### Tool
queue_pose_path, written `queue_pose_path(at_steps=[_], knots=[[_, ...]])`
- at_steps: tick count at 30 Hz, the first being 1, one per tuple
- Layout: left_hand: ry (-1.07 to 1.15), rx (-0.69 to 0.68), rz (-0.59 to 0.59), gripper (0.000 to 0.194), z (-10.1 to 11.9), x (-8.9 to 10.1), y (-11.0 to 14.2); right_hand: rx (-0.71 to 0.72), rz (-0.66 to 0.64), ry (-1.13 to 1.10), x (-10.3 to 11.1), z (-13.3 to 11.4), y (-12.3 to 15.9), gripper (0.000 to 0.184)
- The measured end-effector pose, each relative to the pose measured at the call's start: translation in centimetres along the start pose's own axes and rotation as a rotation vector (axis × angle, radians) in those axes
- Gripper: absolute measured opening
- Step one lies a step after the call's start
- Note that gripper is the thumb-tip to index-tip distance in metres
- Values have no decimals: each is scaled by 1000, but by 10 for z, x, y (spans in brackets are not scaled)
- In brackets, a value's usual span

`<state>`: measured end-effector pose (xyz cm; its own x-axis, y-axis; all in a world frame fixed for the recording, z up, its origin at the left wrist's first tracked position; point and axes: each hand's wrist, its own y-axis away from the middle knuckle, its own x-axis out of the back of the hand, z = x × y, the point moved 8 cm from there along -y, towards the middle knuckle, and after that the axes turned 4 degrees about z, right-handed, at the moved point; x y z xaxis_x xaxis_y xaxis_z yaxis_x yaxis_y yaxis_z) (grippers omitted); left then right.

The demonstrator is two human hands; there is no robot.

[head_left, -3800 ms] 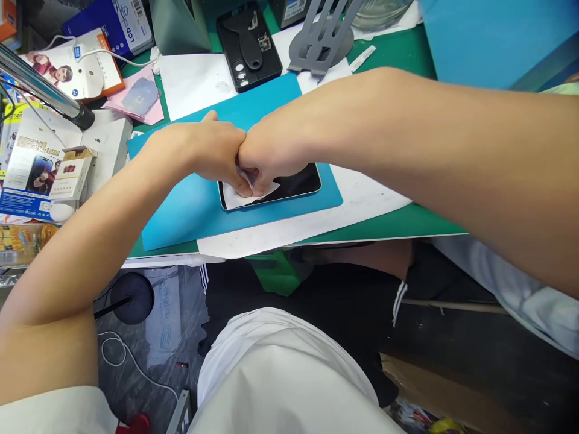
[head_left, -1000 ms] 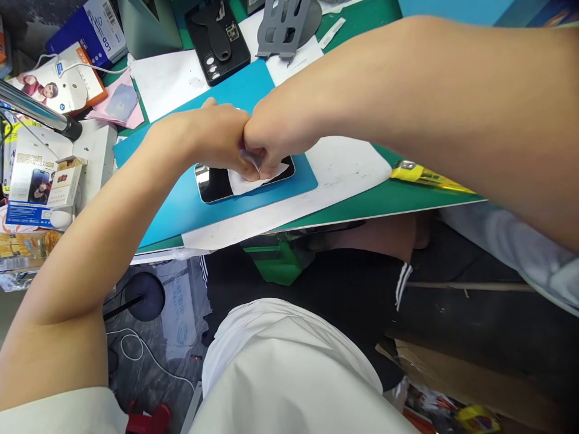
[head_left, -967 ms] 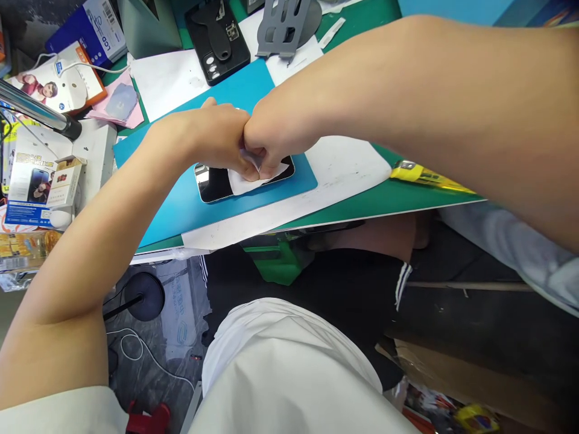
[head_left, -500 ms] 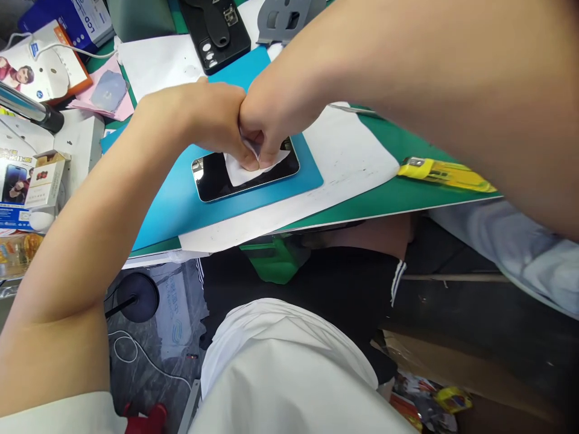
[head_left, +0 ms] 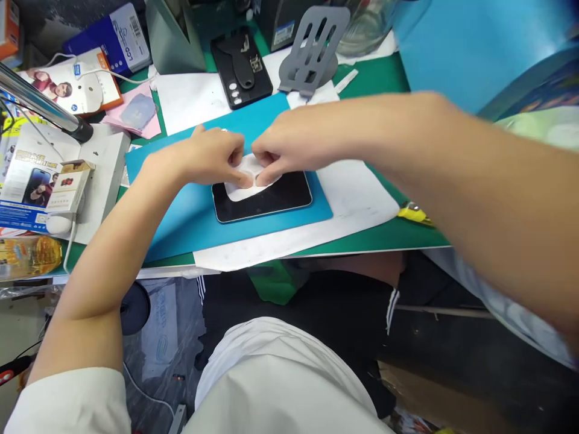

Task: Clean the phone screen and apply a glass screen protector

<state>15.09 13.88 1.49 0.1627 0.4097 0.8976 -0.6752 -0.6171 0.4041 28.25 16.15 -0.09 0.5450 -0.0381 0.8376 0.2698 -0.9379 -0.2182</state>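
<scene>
A smartphone (head_left: 289, 199) lies flat, its black screen up, on a blue mat (head_left: 181, 232). On its left and upper part rests a thin white wipe (head_left: 248, 166), partly hidden under my fingers. My left hand (head_left: 212, 155) pinches the wipe's left side between thumb and curled fingers. My right hand (head_left: 292, 143) grips the other side, its thumb pressed low near the screen. The two thumbs are close together, with a small gap between them.
Behind the mat are a black phone case (head_left: 221, 57) and a grey slotted stand (head_left: 316, 45). Boxes (head_left: 34, 175) and a metal pole (head_left: 45, 105) are on the left. A yellow object (head_left: 414, 212) shows beside my right forearm. The table edge (head_left: 362, 251) runs before me.
My hands have moved slightly apart from being pressed together. The wipe, bunched between them before, now looks flatter. The whole view has shifted, showing more of the table's back.
</scene>
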Motion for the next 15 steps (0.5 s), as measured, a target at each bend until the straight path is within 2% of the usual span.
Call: queue_pose_path(at_steps=[1, 2, 5, 7, 9, 11, 15], knots=[[20, -43, 30, 37, -1, -1, 5, 104, -126, 45, -5, -15, 13, 68], [17, -88, 79, 31, -2, -1, 10, 158, -95, 71, 5, -27, 24, 59], [-15, -176, 255, 28, -11, 1, 20, 126, 215, 97, 46, -49, 49, 38], [9, -187, 349, 29, -19, 4, 23, 115, 319, 92, 56, -58, 57, 37], [16, -149, 439, 28, -30, 9, 26, 167, 314, 68, 47, -67, 57, 35], [-39, -101, 498, 27, -37, 11, 29, 254, 262, 30, 30, -75, 56, 29], [-202, -118, 506, 37, -31, 4, 30, 392, 148, -9, 2, -89, 62, 16]])
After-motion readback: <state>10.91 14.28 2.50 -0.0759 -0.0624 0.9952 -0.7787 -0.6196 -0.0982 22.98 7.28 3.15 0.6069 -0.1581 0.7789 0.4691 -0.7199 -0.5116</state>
